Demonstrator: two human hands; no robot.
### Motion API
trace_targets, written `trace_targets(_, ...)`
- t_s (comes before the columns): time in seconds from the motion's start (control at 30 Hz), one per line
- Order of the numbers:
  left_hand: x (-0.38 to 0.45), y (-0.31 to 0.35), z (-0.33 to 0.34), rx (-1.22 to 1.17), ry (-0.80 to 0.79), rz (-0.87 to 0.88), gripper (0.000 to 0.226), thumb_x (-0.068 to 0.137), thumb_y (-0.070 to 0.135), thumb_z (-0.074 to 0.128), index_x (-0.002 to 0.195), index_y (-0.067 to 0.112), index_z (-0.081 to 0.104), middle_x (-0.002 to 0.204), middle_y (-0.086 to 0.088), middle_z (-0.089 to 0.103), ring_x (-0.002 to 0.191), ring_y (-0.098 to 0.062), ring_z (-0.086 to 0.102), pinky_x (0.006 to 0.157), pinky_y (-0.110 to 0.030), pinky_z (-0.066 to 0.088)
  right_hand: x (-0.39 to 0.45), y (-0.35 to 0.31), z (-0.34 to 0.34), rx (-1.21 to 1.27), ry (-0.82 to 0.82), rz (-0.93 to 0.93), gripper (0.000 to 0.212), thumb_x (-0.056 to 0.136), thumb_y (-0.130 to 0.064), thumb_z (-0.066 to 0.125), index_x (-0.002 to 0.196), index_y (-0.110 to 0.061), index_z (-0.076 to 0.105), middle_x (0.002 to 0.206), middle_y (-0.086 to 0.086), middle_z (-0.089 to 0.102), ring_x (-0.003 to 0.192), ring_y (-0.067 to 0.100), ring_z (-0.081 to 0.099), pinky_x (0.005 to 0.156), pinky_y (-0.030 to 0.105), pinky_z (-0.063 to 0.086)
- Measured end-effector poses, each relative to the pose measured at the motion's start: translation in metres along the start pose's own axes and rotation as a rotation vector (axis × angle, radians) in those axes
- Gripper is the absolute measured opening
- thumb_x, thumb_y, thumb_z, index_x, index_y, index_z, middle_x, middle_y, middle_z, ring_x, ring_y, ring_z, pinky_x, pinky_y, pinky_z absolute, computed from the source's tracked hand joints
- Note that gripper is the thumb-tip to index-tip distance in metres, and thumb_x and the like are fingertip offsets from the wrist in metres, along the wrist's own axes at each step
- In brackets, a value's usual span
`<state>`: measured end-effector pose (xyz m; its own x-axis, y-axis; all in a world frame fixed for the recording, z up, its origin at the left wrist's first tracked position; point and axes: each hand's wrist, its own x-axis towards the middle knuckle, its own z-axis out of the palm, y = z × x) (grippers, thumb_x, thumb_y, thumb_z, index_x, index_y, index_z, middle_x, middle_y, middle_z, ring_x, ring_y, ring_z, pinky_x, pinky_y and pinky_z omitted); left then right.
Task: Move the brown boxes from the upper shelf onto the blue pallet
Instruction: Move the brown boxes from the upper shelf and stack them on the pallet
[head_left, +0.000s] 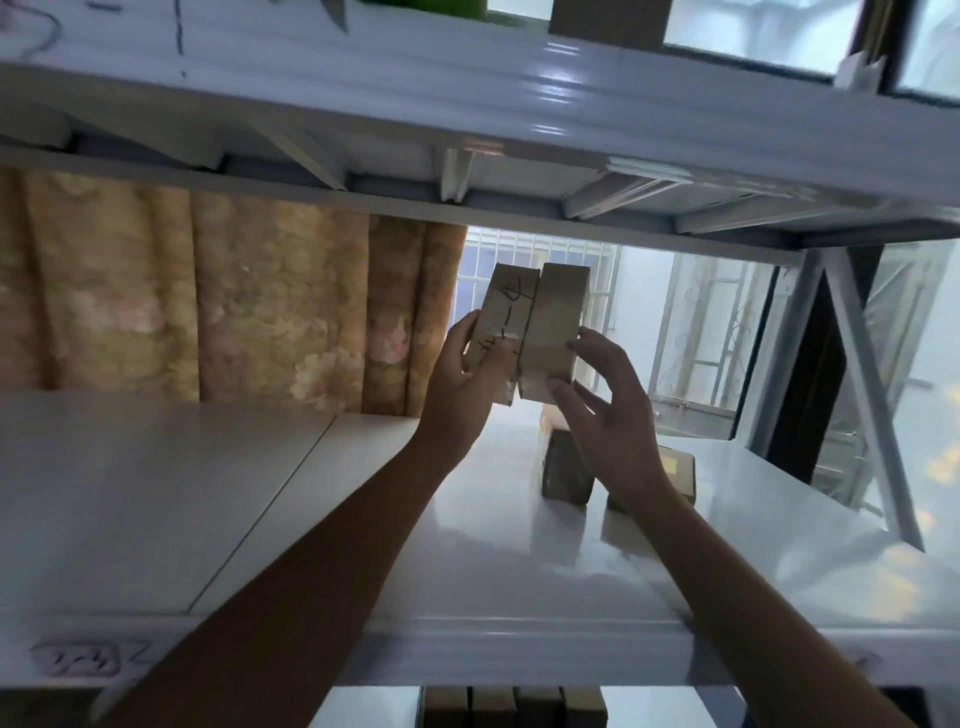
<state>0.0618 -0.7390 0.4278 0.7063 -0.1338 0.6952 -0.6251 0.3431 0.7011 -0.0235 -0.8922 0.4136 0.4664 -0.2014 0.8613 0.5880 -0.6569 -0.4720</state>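
Head view: left hand (457, 384) gripped marked brown box (501, 327), right hand (605, 410) gripped adjoining brown box (553, 322), both raised above white shelf (208, 493).

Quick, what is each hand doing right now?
Left hand: holds the box with writing.
Right hand: fingers curled on the plain box.
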Motion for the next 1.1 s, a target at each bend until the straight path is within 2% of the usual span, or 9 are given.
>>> trace_targets(0.17, -0.022, 0.024, -0.008, 0.001, 0.017, 0.018, 0.043, 0.093, 0.041, 0.065, 0.135, 0.03, 0.058, 0.125, 0.01, 0.069, 0.113, -0.013, 0.068, 0.09, -0.033, 0.058, -0.027, -0.037, -0.008, 0.079, -0.003, -0.002, 0.047, 0.098, -0.013, 0.069, 0.136, -0.038, 0.058, 0.144, -0.015, 0.057, 0.135, -0.003, 0.052, 0.09, 0.009, 0.051)
trace_targets(0.27, -0.052, 0.045, -0.014, 0.018, 0.042, 0.014, 0.041, 0.094, 0.041, 0.067, 0.133, 0.039, 0.058, 0.114, 0.025, 0.071, 0.097, 0.004, 0.069, 0.073, -0.014, 0.054, -0.05, -0.07, -0.017, 0.094, -0.014, -0.02, 0.051, 0.099, -0.013, 0.068, 0.134, -0.048, 0.055, 0.145, -0.012, 0.057, 0.136, 0.001, 0.053, 0.092, 0.013, 0.054)
trace_targets(0.33, -0.07, 0.062, -0.018, 0.025, 0.061, 0.011, 0.046, 0.094, 0.041, 0.067, 0.138, 0.037, 0.056, 0.111, 0.031, 0.069, 0.092, 0.007, 0.069, 0.069, -0.013, 0.054, -0.065, -0.092, -0.022, 0.071, -0.005, -0.01, 0.047, 0.1, -0.016, 0.068, 0.135, -0.044, 0.055, 0.145, -0.01, 0.058, 0.133, -0.001, 0.054, 0.089, 0.013, 0.053)
trace_targets(0.5, -0.136, 0.11, -0.036, 0.078, 0.032, -0.019, 0.049, 0.094, 0.046, 0.064, 0.141, 0.042, 0.052, 0.117, 0.033, 0.065, 0.106, -0.001, 0.068, 0.086, -0.034, 0.06, -0.121, -0.151, -0.038, 0.04, -0.008, 0.023, 0.04, 0.102, -0.014, 0.065, 0.137, -0.03, 0.055, 0.143, -0.009, 0.058, 0.131, -0.001, 0.055, 0.093, 0.011, 0.05)
trace_targets(0.7, -0.242, 0.163, -0.072, 0.18, 0.045, -0.051, 0.049, 0.093, 0.056, 0.057, 0.141, 0.046, 0.048, 0.128, 0.015, 0.066, 0.109, -0.006, 0.068, 0.09, -0.041, 0.06, -0.213, -0.221, -0.039, 0.132, 0.004, 0.066, 0.04, 0.101, -0.012, 0.067, 0.138, -0.025, 0.059, 0.144, -0.011, 0.056, 0.135, 0.006, 0.054, 0.089, 0.013, 0.055)
trace_targets(0.77, -0.28, 0.172, -0.09, 0.202, 0.065, -0.094, 0.044, 0.095, 0.049, 0.057, 0.139, 0.045, 0.049, 0.125, 0.017, 0.067, 0.108, -0.005, 0.068, 0.087, -0.036, 0.06, -0.249, -0.238, -0.032, 0.137, -0.037, 0.105, 0.042, 0.101, -0.013, 0.067, 0.141, -0.023, 0.058, 0.148, -0.011, 0.054, 0.136, 0.008, 0.055, 0.09, 0.014, 0.055)
trace_targets(0.87, -0.341, 0.175, -0.124, 0.272, 0.126, -0.151, 0.044, 0.096, 0.051, 0.054, 0.139, 0.046, 0.048, 0.113, 0.039, 0.063, 0.1, 0.013, 0.064, 0.074, -0.012, 0.054, -0.302, -0.254, -0.013, 0.14, -0.111, 0.171, 0.042, 0.102, -0.013, 0.066, 0.142, -0.021, 0.058, 0.153, -0.015, 0.05, 0.138, 0.007, 0.052, 0.097, 0.019, 0.055)
trace_targets(1.0, -0.397, 0.165, -0.171, 0.37, 0.182, -0.238, 0.042, 0.099, 0.056, 0.049, 0.14, 0.051, 0.044, 0.127, 0.039, 0.051, 0.107, 0.024, 0.05, 0.091, -0.008, 0.041, -0.354, -0.266, 0.025, 0.175, -0.22, 0.245, 0.039, 0.103, -0.018, 0.063, 0.141, -0.02, 0.056, 0.149, -0.021, 0.051, 0.135, 0.011, 0.057, 0.101, 0.031, 0.057)
trace_targets(1.1, -0.423, 0.148, -0.205, 0.358, 0.224, -0.337, 0.051, 0.094, 0.066, 0.046, 0.143, 0.053, 0.04, 0.145, 0.024, 0.045, 0.126, 0.005, 0.047, 0.1, -0.019, 0.042, -0.382, -0.267, 0.058, 0.203, -0.286, 0.333, 0.04, 0.103, -0.018, 0.063, 0.143, -0.019, 0.055, 0.152, -0.005, 0.053, 0.137, 0.014, 0.055, 0.103, 0.03, 0.057)
